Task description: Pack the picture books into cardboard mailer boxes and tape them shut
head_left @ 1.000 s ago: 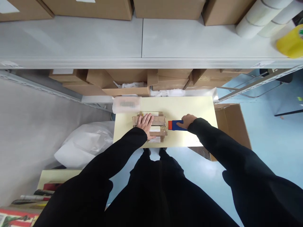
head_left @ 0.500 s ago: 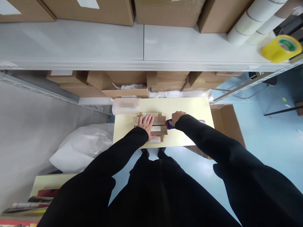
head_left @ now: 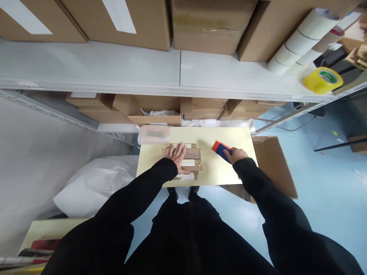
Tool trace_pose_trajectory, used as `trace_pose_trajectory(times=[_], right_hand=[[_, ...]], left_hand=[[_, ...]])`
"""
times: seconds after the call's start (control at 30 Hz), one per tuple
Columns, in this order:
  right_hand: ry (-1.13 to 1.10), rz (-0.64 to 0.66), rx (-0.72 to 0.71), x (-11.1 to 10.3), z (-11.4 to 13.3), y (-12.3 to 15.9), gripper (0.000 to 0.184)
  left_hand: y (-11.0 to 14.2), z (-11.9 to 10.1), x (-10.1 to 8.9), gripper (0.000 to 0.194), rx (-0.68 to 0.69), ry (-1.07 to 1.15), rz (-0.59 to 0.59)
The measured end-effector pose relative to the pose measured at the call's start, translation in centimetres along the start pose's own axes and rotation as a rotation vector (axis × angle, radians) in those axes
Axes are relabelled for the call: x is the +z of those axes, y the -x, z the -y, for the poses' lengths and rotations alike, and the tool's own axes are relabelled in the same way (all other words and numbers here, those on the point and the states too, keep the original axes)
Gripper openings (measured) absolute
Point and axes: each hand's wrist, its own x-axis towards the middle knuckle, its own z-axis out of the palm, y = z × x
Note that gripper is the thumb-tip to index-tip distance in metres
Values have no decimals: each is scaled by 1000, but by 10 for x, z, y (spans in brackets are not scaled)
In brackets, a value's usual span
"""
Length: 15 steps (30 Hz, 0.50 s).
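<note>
My left hand lies flat with its fingers spread, on a small cardboard box with flaps on the pale yellow table. White paper or label patches show on the cardboard. To the right of the box, apart from it, my right hand is closed around a blue and orange block-shaped hand tool. The tool's orange end points up and left; its exact kind is hard to make out. Behind the box, at the table's left back corner, is a translucent pinkish roll.
A grey shelf crosses above the table, bearing cartons, white rolls and a yellow tape roll. Open boxes stand on the lower shelf. A large carton is right of the table, a white plastic bag left.
My right hand has drawn the tool away from the box's right edge, rightward, and tilted it. My left hand stays on the box. The view has shifted slightly.
</note>
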Motion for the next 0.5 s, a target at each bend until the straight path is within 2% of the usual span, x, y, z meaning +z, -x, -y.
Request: trace_pose_trajectory(times=[0.13,0.27,0.4,0.5], right_hand=[[-152,-92,38,10,-21,0,44],[-213,-48,56,34,-12,-2,38],[-197,-92,44,60,3,-6,34],[-203,-32,50,77,7,-8,38]], left_hand=[[3,15,-19,107,-1,90,-17],[24,39,-30,96,-126,132,-133],[59,71,-18,87,-232,347,-198],[80,84,3,86,-354,466,-134]])
